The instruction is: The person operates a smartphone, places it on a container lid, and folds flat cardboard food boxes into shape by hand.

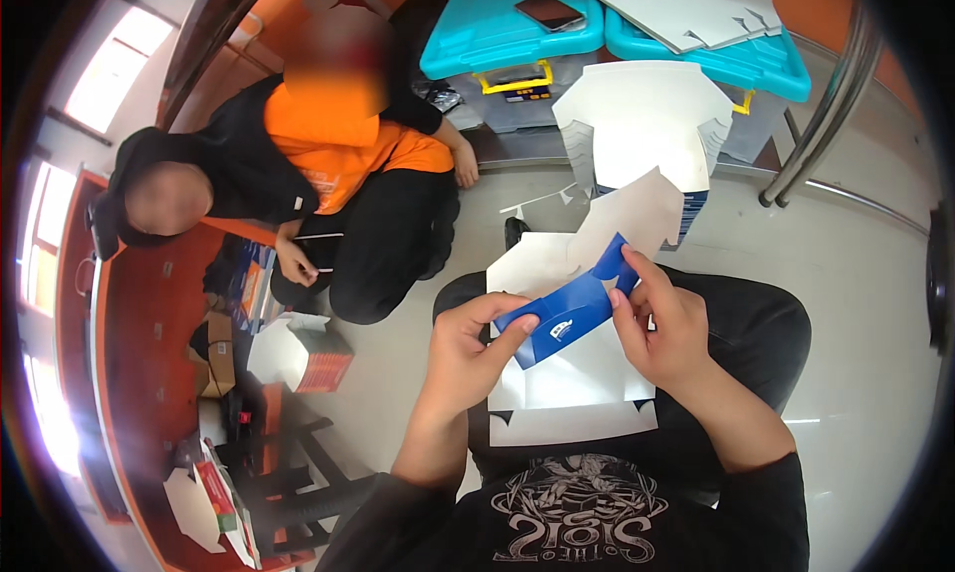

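Note:
Over my lap, both hands hold a partly folded cardboard carton (567, 325), blue on its printed outside and white inside. My left hand (476, 348) pinches the blue panel's left end between thumb and fingers. At the other end, my right hand (665, 325) grips a small blue side flap, which bends up at an angle. A broad white flap (642, 214) rises behind the blue part. White flat carton sheeting (572, 423) with notched corners lies across my legs beneath; whether it joins the held piece I cannot tell.
Ahead stands a stack of white-topped carton blanks (647, 109) with blue edges. Teal-lidded storage bins (512, 40) behind it carry a phone (550, 13) and white sheets (686, 10). A person in orange and black (328, 154) sits at left, near another carton stack (298, 353). Metal legs (826, 104) stand at right.

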A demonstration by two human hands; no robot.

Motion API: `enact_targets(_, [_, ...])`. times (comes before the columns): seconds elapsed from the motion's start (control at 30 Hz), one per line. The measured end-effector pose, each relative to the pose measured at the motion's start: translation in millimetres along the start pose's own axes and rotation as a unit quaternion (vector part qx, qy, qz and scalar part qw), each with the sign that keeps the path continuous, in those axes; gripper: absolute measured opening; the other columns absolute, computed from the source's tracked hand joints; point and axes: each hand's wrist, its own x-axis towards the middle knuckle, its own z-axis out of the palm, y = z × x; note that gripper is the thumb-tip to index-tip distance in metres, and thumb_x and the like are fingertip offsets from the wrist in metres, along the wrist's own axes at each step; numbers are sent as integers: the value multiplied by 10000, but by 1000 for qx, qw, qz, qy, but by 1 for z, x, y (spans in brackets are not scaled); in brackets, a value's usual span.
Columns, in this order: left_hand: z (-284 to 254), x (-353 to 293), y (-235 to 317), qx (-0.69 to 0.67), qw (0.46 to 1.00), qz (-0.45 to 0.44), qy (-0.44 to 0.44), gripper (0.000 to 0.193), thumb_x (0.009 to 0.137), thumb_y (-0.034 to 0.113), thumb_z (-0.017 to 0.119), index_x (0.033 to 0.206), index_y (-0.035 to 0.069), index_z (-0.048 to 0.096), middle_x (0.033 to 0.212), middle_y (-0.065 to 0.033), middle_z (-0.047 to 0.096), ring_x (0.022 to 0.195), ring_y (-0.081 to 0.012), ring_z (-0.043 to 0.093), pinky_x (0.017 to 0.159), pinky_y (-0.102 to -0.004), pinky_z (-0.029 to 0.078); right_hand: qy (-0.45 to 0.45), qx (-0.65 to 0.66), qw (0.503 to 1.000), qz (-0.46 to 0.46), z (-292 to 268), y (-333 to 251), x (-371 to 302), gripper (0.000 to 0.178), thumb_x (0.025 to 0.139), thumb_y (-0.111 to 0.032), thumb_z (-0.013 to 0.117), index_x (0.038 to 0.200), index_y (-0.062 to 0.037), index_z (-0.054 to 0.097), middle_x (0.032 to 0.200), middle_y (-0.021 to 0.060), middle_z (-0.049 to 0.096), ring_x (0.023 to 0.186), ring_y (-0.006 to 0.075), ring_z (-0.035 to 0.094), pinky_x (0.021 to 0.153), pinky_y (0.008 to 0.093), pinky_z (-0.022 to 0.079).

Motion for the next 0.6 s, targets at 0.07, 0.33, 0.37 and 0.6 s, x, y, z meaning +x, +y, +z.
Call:
enact_targets(0.07, [1, 1, 2, -1, 1000, 0, -15, 165, 998, -23, 741, 1154, -74, 742, 1026, -82, 788, 936, -91, 702, 830, -238, 538, 2, 3, 999, 37, -4, -4, 2, 474, 949, -86, 773, 1375, 59, 622, 615, 33, 622, 438, 152, 542, 467, 287, 423])
enact_targets(0.33, [-4, 1, 3, -58, 998, -14, -16, 133, 1015, -5, 723, 1134, -59, 746, 1031, -87, 804, 951, -88, 706, 862, -240, 540, -62, 118, 975, 176, -20, 0, 9, 182, 1076, -143, 650, 1134, 22, 600, 624, 80, 631, 480, 187, 599, 510, 290, 444])
enact_targets(0.37, [-6, -3, 3, -64, 998, -14, -13, 133, 1015, -5, 723, 1134, -59, 746, 1031, -87, 804, 951, -88, 706, 862, -240, 540, -53, 147, 972, 175, -21, -1, 7, 177, 1083, -145, 638, 1129, 20, 594, 634, 82, 634, 506, 166, 609, 528, 284, 447])
enact_targets(0.6, [-14, -8, -3, -47, 999, 0, -22, 152, 991, -10, 731, 1127, -70, 760, 1014, -84, 789, 910, -96, 696, 804, -261, 544, -41, 196, 975, 100, -13, 4, -2, 200, 1049, -105, 660, 1172, 37, 590, 682, 69, 633, 556, 118, 575, 568, 267, 458])
